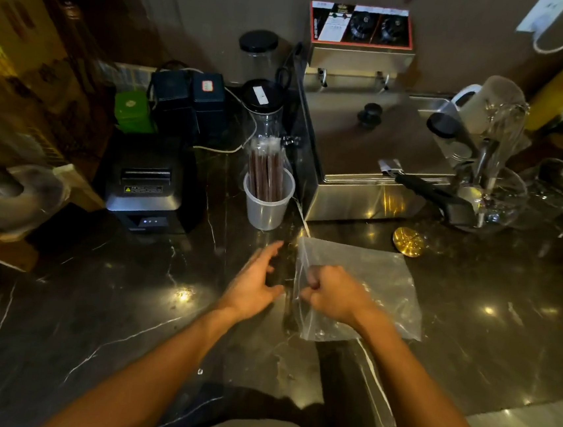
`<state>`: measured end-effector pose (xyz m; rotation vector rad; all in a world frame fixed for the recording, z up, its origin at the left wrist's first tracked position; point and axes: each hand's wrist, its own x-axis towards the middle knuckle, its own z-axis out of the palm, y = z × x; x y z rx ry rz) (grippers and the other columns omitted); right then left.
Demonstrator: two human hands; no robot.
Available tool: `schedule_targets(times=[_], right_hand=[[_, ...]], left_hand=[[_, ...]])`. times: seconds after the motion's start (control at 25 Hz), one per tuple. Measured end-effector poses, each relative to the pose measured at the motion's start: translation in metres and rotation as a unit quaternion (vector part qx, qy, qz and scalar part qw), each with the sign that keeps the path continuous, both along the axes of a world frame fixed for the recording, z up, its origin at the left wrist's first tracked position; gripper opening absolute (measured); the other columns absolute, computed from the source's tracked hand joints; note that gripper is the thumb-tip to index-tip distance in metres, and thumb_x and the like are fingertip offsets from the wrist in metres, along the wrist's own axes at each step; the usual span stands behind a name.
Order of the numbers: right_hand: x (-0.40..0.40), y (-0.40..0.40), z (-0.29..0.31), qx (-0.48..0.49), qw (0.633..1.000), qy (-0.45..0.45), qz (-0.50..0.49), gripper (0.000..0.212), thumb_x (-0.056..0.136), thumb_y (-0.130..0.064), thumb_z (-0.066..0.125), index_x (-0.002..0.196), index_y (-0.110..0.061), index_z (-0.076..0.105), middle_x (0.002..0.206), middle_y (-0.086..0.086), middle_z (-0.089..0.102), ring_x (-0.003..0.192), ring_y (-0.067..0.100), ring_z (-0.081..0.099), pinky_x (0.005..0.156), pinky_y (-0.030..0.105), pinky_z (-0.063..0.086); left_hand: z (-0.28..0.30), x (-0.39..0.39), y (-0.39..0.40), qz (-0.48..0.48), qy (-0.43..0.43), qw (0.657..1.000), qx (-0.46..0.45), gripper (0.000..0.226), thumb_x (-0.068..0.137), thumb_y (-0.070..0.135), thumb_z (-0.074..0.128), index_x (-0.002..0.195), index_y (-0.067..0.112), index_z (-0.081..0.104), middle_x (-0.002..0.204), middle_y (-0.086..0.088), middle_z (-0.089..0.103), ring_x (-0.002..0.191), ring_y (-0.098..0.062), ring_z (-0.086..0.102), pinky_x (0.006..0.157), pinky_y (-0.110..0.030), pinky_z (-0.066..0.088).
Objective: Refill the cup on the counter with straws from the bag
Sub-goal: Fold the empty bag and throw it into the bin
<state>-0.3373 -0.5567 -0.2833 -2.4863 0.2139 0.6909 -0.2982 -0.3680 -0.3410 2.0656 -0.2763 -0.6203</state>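
Two hands were over the counter [471, 300]: right hand [330, 295] pinched the bag's [369, 283] left edge, left hand [253, 279] loose, holding nothing. Cup [267, 201] with straws [265, 170] stood beyond the pinch. Bag looked empty; yanking it could sweep into the cup and tip it.

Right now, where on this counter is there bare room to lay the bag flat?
Bare counter lies left of the left hand, below the printer. Crowded behind: cup beside fryer, glassware at right.
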Motion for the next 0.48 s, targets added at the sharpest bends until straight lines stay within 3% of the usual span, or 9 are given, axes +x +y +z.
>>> schedule_targets(times=[0.08,0.16,0.32,0.4,0.48], right_hand=[[-0.007,-0.011,0.023,0.02,0.999,-0.001,0.043,0.02,0.089,-0.023,0.071,0.075,-0.014,0.062,0.075,0.005,0.063,0.073,0.02,0.063,0.071,0.039,0.053],[-0.013,-0.019,0.048,0.066,0.996,-0.011,0.056,0.022,0.09,-0.017,0.07,0.069,-0.015,0.061,0.071,0.005,0.06,0.07,0.017,0.06,0.07,0.036,0.05],[-0.023,-0.034,0.084,0.129,0.988,-0.081,0.01,0.022,0.093,-0.013,0.068,0.072,-0.016,0.064,0.074,0.006,0.062,0.068,0.013,0.059,0.068,0.033,0.05],[-0.028,-0.039,0.094,0.141,0.983,-0.119,-0.012,0.017,0.095,-0.018,0.068,0.078,-0.018,0.068,0.079,0.0,0.066,0.07,0.007,0.062,0.067,0.029,0.05],[-0.034,-0.043,0.105,0.157,0.977,-0.145,-0.023,0.013,0.096,-0.031,0.071,0.088,-0.021,0.072,0.085,-0.003,0.07,0.075,0.005,0.064,0.069,0.023,0.051]], left_hand=[[0.014,0.008,0.001,-0.055,-0.054,0.997,0.01,0.098,0.084,0.013,0.081,0.157,0.047,0.026,0.167,0.006,0.024,0.152,-0.022,0.03,0.123,-0.046,0.036],[0.035,0.016,0.0,-0.12,-0.136,0.983,0.031,0.083,0.083,0.024,0.084,0.149,0.049,0.041,0.171,0.005,0.017,0.157,-0.024,0.016,0.126,-0.048,0.023],[0.076,0.025,0.002,-0.144,-0.205,0.967,-0.041,0.028,0.08,0.036,0.083,0.104,0.046,0.072,0.149,0.011,0.051,0.144,-0.015,0.04,0.119,-0.058,0.033],[0.095,0.026,0.004,-0.137,-0.204,0.966,-0.073,0.013,0.083,0.034,0.08,0.096,0.034,0.078,0.129,0.013,0.065,0.127,-0.007,0.057,0.109,-0.046,0.047],[0.113,0.027,0.007,-0.129,-0.162,0.971,-0.121,0.008,0.088,0.022,0.079,0.096,0.022,0.079,0.103,0.011,0.073,0.101,-0.005,0.069,0.088,-0.026,0.055]])
